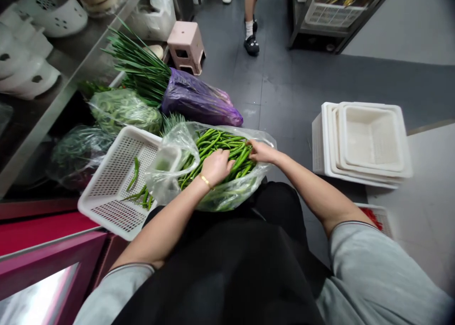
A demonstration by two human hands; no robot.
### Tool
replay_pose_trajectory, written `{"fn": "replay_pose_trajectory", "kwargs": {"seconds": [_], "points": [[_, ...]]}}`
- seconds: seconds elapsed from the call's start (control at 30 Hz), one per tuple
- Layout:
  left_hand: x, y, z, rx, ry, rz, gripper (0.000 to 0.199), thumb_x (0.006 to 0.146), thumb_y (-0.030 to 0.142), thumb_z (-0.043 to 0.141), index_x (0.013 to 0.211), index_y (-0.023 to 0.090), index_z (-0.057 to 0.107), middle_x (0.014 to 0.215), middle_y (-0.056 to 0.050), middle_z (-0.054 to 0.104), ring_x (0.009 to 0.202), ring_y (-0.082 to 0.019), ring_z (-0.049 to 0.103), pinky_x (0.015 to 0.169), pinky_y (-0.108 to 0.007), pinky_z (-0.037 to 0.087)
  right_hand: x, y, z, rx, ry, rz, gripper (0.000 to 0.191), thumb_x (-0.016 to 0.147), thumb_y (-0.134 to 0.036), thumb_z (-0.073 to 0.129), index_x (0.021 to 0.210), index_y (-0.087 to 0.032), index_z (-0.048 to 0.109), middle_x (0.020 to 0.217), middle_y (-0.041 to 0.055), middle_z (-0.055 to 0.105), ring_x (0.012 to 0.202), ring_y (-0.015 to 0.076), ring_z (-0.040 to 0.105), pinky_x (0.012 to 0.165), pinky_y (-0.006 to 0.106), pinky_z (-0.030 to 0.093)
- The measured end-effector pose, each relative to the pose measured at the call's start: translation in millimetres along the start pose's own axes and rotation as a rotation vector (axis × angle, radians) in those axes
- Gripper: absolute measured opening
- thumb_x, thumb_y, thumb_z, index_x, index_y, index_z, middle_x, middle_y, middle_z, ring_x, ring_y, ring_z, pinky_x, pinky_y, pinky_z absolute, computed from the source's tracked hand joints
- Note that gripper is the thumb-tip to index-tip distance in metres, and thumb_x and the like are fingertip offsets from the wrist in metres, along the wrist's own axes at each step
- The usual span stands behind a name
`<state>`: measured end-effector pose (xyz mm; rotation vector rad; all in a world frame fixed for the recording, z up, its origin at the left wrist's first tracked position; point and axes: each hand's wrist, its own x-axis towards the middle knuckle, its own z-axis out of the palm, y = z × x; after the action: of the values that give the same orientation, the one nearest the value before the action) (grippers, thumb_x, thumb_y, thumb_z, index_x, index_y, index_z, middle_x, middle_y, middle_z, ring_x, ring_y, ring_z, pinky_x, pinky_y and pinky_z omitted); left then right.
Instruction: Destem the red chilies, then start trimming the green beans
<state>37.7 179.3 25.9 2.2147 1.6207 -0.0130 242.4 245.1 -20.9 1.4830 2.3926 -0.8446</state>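
A large clear plastic bag [227, 201] full of long green chili peppers [222, 140] lies open before my knees. My left hand [216, 166], with a gold bracelet at the wrist, rests on the heap, its fingers curled down around some peppers. At the bag's right side, my right hand [261, 152] is closed with its fingertips on peppers; exactly how many it grips is hidden. Left of the bag, a white perforated basket [103, 178] holds a few green peppers [133, 174]. The bag's loose edge overlaps the basket's right side.
Behind the basket are bagged greens [124, 109] and long green leaves in a purple bag [199, 97]. A pink stool [186, 45] stands beyond. Stacked white baskets [373, 140] are at the right. Another person's legs [250, 16] show ahead. A metal shelf [81, 73] runs along the left.
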Motion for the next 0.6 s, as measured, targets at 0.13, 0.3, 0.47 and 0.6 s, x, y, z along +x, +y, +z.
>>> {"fn": "replay_pose_trajectory", "kwargs": {"seconds": [0.13,0.3,0.47,0.6], "points": [[44.1,21.5,34.2,0.075,-0.106,-0.018,0.048,0.085,0.051,0.051,0.110,0.011,0.060,0.107,-0.017,0.061,0.098,-0.029,0.061,0.081,-0.036,0.047,-17.9,30.5,-3.3,-0.101,-0.026,0.097,0.036,0.080,-0.011,0.052,0.116,-0.009,0.058,0.104,0.0141,0.068,0.095,0.0225,0.062,0.078,0.026,0.042],[59.2,39.8,63.2,0.087,-0.004,0.045,0.035,0.084,0.038,0.054,0.107,0.013,0.062,0.114,-0.018,0.056,0.111,-0.030,0.051,0.086,-0.037,0.045,-12.3,30.6,7.1,-0.260,0.129,0.041,0.037,0.090,-0.017,0.038,0.121,-0.014,0.058,0.114,0.0165,0.062,0.094,0.0247,0.062,0.077,0.031,0.043],[65.3,28.7,51.8,-0.190,-0.030,-0.004,0.017,0.075,0.022,0.055,0.084,0.013,0.067,0.094,-0.012,0.063,0.092,-0.024,0.058,0.082,-0.034,0.046,-3.9,22.2,-8.5,-0.364,0.058,-0.066,0.034,0.093,-0.026,0.039,0.110,-0.013,0.065,0.115,0.0189,0.058,0.098,0.0268,0.058,0.077,0.033,0.041],[55.1,7.7,26.7,-0.770,-0.135,-0.056,0.017,0.073,0.024,0.050,0.081,0.014,0.061,0.073,-0.004,0.061,0.068,-0.016,0.058,0.067,-0.028,0.048,-24.7,4.9,-42.1,-0.329,0.102,-0.294,0.027,0.090,-0.024,0.046,0.101,-0.013,0.067,0.107,0.0154,0.063,0.099,0.0243,0.055,0.078,0.030,0.039]]}}
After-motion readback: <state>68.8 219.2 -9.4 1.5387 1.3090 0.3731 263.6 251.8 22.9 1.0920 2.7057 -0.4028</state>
